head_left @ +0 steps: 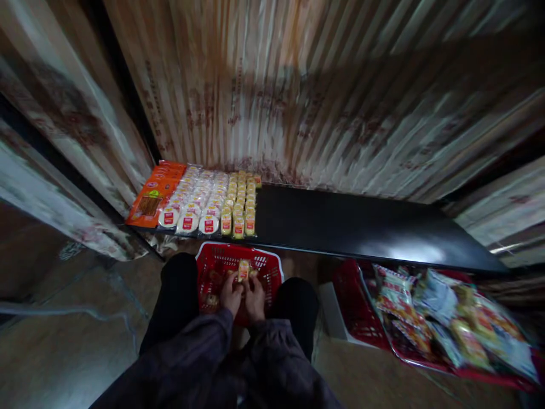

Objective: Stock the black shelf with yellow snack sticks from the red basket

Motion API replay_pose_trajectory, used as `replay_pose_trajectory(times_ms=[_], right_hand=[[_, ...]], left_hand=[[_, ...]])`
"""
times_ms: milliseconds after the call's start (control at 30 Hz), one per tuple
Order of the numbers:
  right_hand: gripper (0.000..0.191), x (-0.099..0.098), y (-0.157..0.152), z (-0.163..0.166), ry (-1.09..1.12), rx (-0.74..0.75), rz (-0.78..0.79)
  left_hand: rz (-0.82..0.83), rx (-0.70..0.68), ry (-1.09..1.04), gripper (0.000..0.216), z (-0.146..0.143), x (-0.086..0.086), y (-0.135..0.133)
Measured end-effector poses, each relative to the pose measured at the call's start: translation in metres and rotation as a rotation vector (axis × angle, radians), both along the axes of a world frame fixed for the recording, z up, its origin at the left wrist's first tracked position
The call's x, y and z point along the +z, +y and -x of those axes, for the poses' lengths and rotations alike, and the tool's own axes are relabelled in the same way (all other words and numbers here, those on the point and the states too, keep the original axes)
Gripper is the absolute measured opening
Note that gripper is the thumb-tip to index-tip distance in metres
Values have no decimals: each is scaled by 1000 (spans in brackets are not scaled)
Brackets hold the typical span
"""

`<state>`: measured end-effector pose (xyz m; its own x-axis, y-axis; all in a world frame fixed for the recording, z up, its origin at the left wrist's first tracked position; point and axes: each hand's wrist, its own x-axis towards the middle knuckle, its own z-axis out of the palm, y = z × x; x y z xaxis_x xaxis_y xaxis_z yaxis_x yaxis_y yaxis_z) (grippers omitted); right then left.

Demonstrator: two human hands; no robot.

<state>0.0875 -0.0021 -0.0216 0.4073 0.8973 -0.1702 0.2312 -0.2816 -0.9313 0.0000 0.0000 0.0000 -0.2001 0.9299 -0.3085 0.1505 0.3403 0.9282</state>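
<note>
Over the red plastic basket [272, 262] between my knees, both hands hold one small yellow wrapped snack [243, 269] with a red and white label. My left hand [230, 295] grips its left side, and my right hand [255, 300] has its right side. A few more small packs lie in the basket below, partly hidden by my hands. On the black shelf [323, 221] just beyond, rows of similar yellow snacks [239, 218] stand beside rows of round white wrapped snacks [208, 220].
An orange snack bag [159, 190] lies at the shelf's left end. To my right, a red basket [357, 307] full of assorted snack bags [434, 301] stands low by the shelf's front edge. Pleated curtains [264, 85] hang behind and at both sides.
</note>
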Motion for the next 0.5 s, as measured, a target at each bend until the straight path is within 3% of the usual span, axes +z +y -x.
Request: replay_pose_trajectory(times_ms=[267,500], right_hand=[[49,31,-1,-9,7,-57,-89],[49,45,1,-22,-30,-97,-177]], left_hand=[[-121,-46,91,36,-10,34,5],[-294,-76,6,36,-20,53,7]])
